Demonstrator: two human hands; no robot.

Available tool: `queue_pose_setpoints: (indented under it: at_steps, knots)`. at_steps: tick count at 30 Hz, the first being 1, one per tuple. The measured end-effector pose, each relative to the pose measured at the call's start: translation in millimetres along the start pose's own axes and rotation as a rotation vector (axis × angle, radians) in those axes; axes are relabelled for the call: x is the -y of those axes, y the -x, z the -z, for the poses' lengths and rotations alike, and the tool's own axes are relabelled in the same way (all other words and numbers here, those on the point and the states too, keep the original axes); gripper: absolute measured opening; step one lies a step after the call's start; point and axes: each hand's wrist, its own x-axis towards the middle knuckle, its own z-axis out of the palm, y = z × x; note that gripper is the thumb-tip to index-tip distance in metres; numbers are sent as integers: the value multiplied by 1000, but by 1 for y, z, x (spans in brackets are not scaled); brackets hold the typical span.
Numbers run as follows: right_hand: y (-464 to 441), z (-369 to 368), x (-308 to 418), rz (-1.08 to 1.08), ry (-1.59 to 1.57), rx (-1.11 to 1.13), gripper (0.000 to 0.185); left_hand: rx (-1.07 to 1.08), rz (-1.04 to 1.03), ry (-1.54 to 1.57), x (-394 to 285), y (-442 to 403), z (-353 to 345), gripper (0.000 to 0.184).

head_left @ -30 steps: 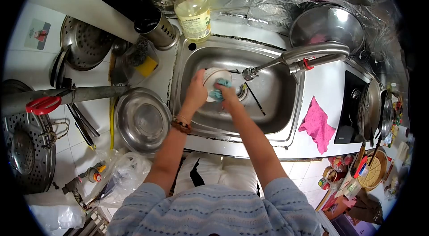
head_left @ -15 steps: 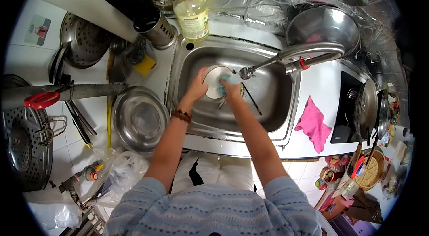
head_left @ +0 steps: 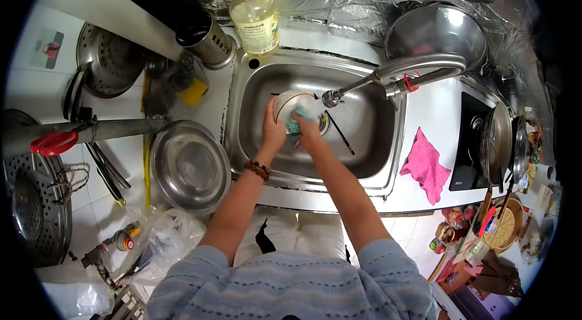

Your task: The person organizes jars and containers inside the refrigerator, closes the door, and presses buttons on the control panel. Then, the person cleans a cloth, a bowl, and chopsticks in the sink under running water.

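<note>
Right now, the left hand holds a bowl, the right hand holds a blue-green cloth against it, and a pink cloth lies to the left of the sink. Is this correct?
Not fully: the pink cloth lies to the right of the sink, as the head view shows. The left hand holds the bowl, and the right hand the blue-green cloth.

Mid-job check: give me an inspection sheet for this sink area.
Surface: steel sink set in a white counter.
Job's things: white bowl; teal cloth against its inside.
Clutter: dark stick in the sink; pink cloth on the counter, right.
Hands: left hand grips the bowl; right hand holds the teal cloth.
Cables: nothing seen for certain.
Surroundings: pump bottle behind the sink, faucet at right, metal basin at left.
</note>
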Motion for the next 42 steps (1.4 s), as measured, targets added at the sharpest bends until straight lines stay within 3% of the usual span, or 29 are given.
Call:
queue_pose_setpoints:
  at_steps: [2, 3, 5, 7, 8, 10, 12, 14, 15, 16, 17, 19, 20, 22, 24, 26, 28, 31, 33, 34, 36, 38, 40, 42]
  knots:
    - [16, -7, 44, 500, 752, -46, 24, 245, 54, -359, -7, -15, 7, 57]
    - [-5, 15, 48, 653, 1180, -50, 24, 254, 53, -364, -17, -19, 9, 57]
    - [11, 10, 56, 765, 1262, 65, 25, 675, 197, -770, -34, -30, 7, 46]
    - [32, 1, 70, 1050, 1433, 201, 23, 739, 143, -809, -23, -36, -4, 40]
    - [40, -8, 74, 1046, 1432, 191, 23, 798, 98, -850, -14, -38, -10, 34]
    - [51, -20, 76, 776, 1915, 202, 18, 933, 113, -892, 8, -48, -25, 31]
    - [47, -5, 77, 849, 1790, 207, 17, 1061, 116, -939, 8, -52, -30, 28]
    - [45, 15, 75, 821, 1708, -15, 19, 963, 23, -808, -19, -49, -25, 35]
    - [52, 19, 71, 971, 1288, -71, 21, 980, 13, -812, -16, -50, -27, 35]
    - [51, 25, 63, 974, 1281, -86, 21, 842, 37, -636, -9, -54, -28, 38]
    - [49, 27, 52, 801, 934, -216, 18, 702, 64, -461, -2, -56, -30, 41]
    - [63, 16, 38, 442, 205, -328, 16, 662, 62, -413, 0, -54, -38, 42]
    - [72, 12, 35, 445, 196, -337, 16, 611, 67, -365, 1, -52, -42, 43]
    - [79, 12, 31, -75, -521, -37, 25, 561, 100, -400, -8, -44, -47, 45]
    - [91, 23, 38, -75, -522, 12, 34, 456, 194, -146, 8, -40, -51, 51]
    - [101, 38, 47, -51, -522, 45, 35, 462, 176, -124, 10, -37, -49, 47]
    - [104, 49, 52, 196, -614, 69, 40, 359, 699, 350, -18, -33, -45, 40]
    - [106, 60, 59, 349, -520, -101, 43, 415, 759, 421, -4, -37, -43, 32]
    - [109, 67, 63, 350, 102, -372, 48, 438, 796, 431, -9, -38, -44, 29]
    - [108, 67, 61, 351, 101, -373, 48, 396, 819, 398, -12, -39, -47, 29]
    - [108, 65, 57, 400, 674, -727, 66, 356, 842, 363, -15, -45, -50, 29]
    - [112, 66, 62, 451, 800, -730, 72, 454, 921, 269, -15, -57, -49, 31]
    - [121, 56, 69, 499, 926, -728, 78, 420, 898, 288, -6, -53, -53, 33]
    - [131, 32, 73, 541, 327, -248, 82, 385, 875, 307, 0, -44, -55, 34]
